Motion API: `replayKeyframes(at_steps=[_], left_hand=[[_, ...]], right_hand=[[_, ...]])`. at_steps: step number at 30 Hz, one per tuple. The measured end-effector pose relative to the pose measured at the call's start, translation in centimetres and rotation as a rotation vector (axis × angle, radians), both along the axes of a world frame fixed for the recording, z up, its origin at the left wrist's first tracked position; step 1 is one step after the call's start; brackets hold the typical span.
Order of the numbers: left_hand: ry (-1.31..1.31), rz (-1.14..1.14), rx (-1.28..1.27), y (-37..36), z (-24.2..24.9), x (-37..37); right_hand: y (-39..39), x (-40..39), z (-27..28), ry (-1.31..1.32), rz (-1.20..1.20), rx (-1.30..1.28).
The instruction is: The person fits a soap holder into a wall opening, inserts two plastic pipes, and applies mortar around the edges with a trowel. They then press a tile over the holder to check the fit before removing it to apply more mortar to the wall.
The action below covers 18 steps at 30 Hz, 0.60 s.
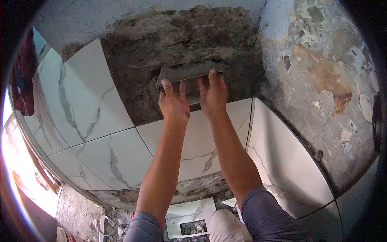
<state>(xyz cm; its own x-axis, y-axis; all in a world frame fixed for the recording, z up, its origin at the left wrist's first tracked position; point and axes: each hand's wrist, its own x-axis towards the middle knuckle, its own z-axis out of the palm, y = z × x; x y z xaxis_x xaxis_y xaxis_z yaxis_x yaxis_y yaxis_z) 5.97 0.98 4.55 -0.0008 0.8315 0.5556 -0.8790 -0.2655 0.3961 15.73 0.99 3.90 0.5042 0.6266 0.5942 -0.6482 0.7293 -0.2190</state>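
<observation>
Both hands hold a tile [189,71] whose upper face is spread with grey mortar, against the dark, rough wall patch [181,36]. My left hand [174,103] grips its left part, thumb up on the near edge and fingers beneath. Around the right part, my right hand [213,94] has its thumb on the edge and its fingers under the tile. The tile is tilted, and its underside is mostly hidden. Just below the hands runs a row of white marbled wall tiles [197,141].
More marbled tiles [88,88] cover the wall at left, and a tiled section [286,161] meets bare, patchy plaster [322,92] at right. Below lie a tile with a rectangular cutout [175,220], rubble, a cable [105,233] and a bucket [66,236]. Dark red cloth [25,76] hangs at far left.
</observation>
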Motion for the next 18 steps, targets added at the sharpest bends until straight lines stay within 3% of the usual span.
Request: replayKeyframes(at_steps=[3,18], left_hand=[[-0.031,0.061,-0.11,-0.7,0.5,0.2],[0.007,0.037,-0.097,0.8,0.4,0.7]], right_hand=[[-0.3,-0.6,0.3,0.01,0.017,0.028],[0.9,0.1,0.4,0.003,0.003,0.008]])
